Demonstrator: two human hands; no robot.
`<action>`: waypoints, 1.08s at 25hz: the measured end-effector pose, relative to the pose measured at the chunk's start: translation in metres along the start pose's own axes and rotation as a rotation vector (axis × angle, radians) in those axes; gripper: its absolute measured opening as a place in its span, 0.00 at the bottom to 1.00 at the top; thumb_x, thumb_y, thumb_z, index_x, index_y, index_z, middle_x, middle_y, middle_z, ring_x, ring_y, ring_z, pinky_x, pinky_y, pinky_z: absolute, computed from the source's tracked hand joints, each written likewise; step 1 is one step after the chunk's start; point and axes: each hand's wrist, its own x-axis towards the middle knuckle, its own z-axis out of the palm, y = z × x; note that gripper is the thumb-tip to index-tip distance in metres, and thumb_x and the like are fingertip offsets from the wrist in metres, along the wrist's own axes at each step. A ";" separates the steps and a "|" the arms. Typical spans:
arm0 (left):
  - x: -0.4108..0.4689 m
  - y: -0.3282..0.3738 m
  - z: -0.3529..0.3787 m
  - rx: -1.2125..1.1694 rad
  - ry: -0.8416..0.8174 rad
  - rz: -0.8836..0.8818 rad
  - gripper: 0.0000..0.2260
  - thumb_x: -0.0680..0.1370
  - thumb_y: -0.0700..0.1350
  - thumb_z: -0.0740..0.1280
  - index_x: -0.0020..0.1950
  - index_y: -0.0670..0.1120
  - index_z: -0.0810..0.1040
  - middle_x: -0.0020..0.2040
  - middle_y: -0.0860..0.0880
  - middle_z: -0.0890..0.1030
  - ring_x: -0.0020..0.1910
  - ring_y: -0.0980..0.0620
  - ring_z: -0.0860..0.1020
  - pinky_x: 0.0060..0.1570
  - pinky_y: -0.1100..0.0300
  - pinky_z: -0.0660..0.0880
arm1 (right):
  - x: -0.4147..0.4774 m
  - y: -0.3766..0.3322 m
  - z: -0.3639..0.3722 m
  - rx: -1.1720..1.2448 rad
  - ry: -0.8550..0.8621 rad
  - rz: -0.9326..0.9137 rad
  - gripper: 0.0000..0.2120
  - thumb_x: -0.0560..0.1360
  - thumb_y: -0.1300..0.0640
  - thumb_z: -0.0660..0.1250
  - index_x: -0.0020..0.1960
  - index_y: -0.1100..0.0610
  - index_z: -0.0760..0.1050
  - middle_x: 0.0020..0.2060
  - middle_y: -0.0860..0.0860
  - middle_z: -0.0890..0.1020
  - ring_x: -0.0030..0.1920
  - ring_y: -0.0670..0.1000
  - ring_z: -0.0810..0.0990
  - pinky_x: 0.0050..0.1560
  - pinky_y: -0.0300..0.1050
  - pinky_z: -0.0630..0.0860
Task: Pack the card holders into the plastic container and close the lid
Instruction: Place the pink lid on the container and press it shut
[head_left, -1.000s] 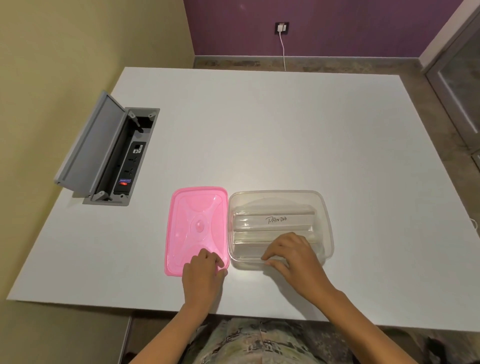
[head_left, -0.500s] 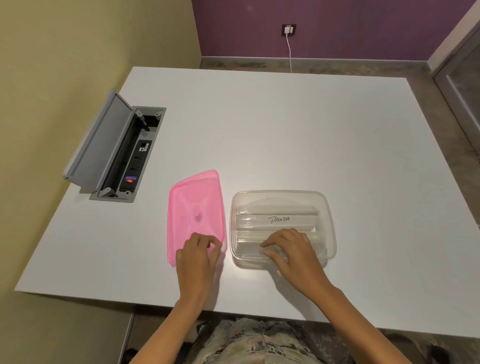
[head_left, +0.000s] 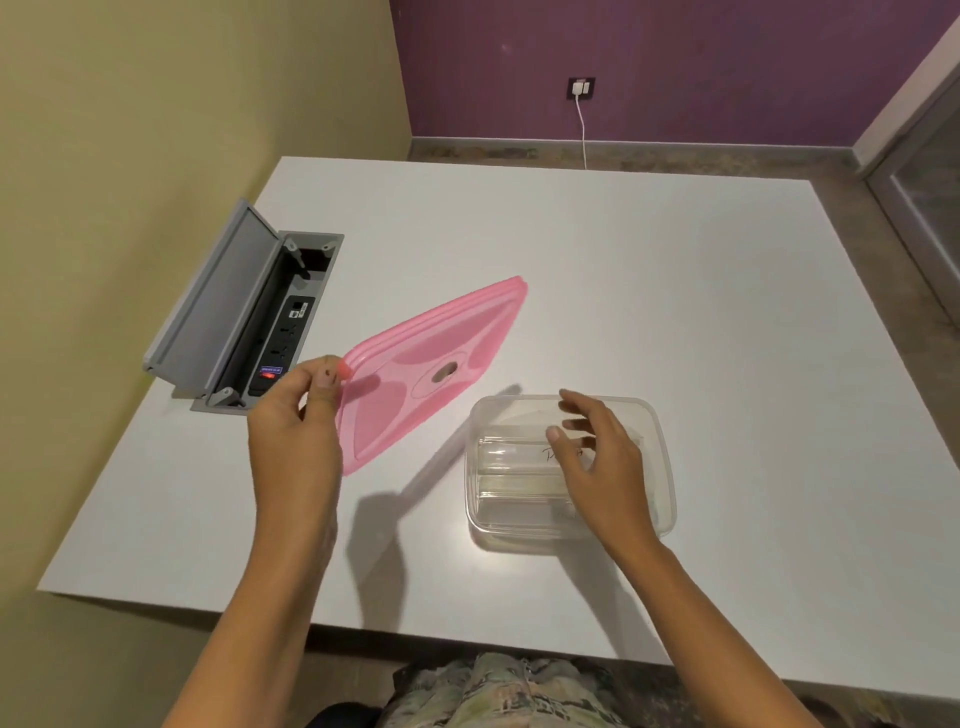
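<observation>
Left hand (head_left: 296, 431) pinches the raised pink lid (head_left: 426, 374); right hand (head_left: 597, 457), fingers spread, seemingly hovers over the container (head_left: 665, 467).

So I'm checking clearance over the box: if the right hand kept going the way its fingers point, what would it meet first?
Probably the pink lid that the left hand holds tilted; depth is unclear, so the right hand might pass below it.

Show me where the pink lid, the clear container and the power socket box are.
pink lid (head_left: 415, 384): head view, middle of its flat face.
clear container (head_left: 667, 467): head view, right rim.
power socket box (head_left: 283, 338): head view, black socket strip inside.
</observation>
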 end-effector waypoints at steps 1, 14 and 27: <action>-0.001 0.006 -0.001 -0.016 -0.023 0.051 0.11 0.81 0.47 0.58 0.49 0.47 0.80 0.37 0.57 0.86 0.45 0.60 0.81 0.46 0.69 0.76 | 0.004 -0.003 -0.002 0.030 0.008 0.027 0.18 0.77 0.54 0.65 0.66 0.46 0.69 0.58 0.42 0.76 0.55 0.41 0.76 0.50 0.25 0.71; 0.039 -0.044 0.053 -0.310 -0.230 -0.288 0.11 0.81 0.40 0.60 0.41 0.44 0.79 0.44 0.49 0.78 0.37 0.52 0.85 0.37 0.60 0.83 | -0.018 0.019 -0.046 0.056 0.334 0.228 0.06 0.77 0.52 0.64 0.53 0.43 0.71 0.45 0.47 0.79 0.43 0.45 0.77 0.39 0.34 0.72; 0.022 -0.114 0.119 0.461 -0.296 -0.065 0.13 0.81 0.46 0.59 0.60 0.43 0.77 0.63 0.41 0.72 0.62 0.43 0.72 0.61 0.53 0.69 | -0.034 0.059 -0.049 -0.203 0.442 0.532 0.08 0.78 0.52 0.62 0.52 0.56 0.73 0.47 0.55 0.78 0.46 0.57 0.78 0.50 0.57 0.79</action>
